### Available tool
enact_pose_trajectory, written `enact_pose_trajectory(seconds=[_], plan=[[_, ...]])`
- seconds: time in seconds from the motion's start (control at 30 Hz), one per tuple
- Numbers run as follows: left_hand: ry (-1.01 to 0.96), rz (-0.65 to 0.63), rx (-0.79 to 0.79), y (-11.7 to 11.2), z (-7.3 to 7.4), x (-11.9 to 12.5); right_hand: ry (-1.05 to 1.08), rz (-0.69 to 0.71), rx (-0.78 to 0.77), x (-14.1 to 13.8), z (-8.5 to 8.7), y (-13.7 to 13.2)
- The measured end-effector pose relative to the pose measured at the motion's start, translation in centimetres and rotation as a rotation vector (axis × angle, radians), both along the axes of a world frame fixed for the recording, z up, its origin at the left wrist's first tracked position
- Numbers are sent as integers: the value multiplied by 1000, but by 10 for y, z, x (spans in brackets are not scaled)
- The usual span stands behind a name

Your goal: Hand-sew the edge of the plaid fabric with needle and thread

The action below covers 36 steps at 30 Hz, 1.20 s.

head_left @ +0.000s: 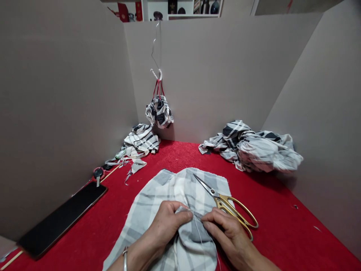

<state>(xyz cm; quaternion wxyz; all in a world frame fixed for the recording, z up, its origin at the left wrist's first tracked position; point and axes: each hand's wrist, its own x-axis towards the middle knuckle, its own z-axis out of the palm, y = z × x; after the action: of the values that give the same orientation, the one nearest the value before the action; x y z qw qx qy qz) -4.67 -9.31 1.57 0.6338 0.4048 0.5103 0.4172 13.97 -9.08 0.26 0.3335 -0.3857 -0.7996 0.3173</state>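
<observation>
Two hands worked at fold of cloth on red-covered table (282,241). Left hand (166,226) closed on grey plaid cloth (169,188), pinching layers tight. Right hand (225,229) pinched fold edge; any needle hidden. White thread (201,235) ran down from fold. Firm, close pinch kept layers aligned. Gold-handled scissors (222,201) lay just beside right hand, blades on cloth.

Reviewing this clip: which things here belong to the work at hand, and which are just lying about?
In use: left hand, right hand, plaid cloth, white thread, gold-handled scissors.

Lying about: crumpled plaid fabric, hanging plaid bundle, plaid scraps, black tablet.
</observation>
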Motion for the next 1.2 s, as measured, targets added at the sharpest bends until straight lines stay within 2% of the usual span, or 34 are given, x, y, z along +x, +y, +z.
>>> enact_pose_trajectory(seconds=[0.33,0.6,0.83,1.03,1.2], plan=[[16,-8,70,0,-1,0,-9,2,3,-1,1,0],[232,-25,210,-1,3,4,-35,-25,68,-3,-7,-1],[54,-53,111,-3,-2,3,-5,-46,112,-3,-6,-3],[300,-80,267,-8,-2,9,-39,-37,143,-5,-6,-4],[315,-29,223,-5,2,9,-28,-41,126,-5,-6,-4]])
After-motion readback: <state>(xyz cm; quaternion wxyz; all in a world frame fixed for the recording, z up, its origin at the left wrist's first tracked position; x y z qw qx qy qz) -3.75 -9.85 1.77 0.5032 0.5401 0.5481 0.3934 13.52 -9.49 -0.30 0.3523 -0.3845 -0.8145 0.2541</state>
